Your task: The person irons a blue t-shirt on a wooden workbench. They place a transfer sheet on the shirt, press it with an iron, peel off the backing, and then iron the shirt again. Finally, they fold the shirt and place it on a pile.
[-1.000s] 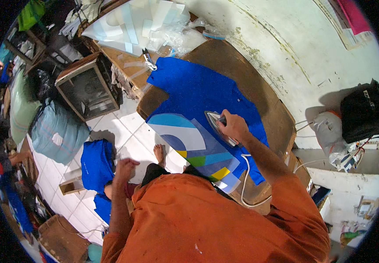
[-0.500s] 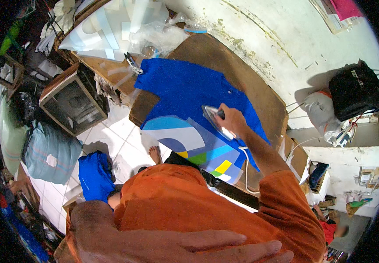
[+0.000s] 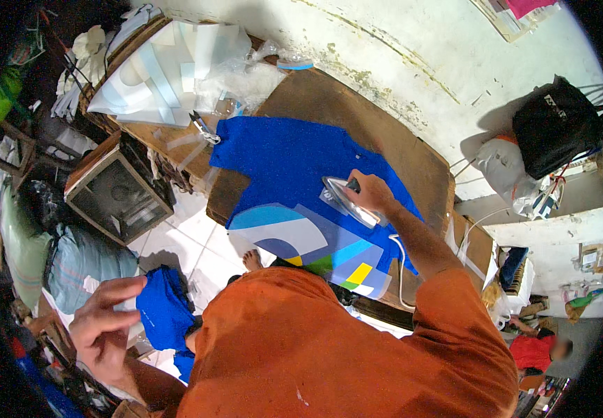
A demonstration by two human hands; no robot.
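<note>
Right hand (image 3: 374, 194): fingers wrapped round iron (image 3: 343, 198), mid-frame | Left hand (image 3: 103, 333): moved from bottom middle to lower left, fingers apart

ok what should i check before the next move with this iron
1. Grip: ok, right hand holds the iron by its handle.
2. Garment laid out: ok, blue shirt spread on the table.
3. Other hand on the fabric: not ok, left hand is raised well off to the left.
4. Iron clear of the film: cannot tell, they look very close.
5. Heat: cannot tell.
</note>
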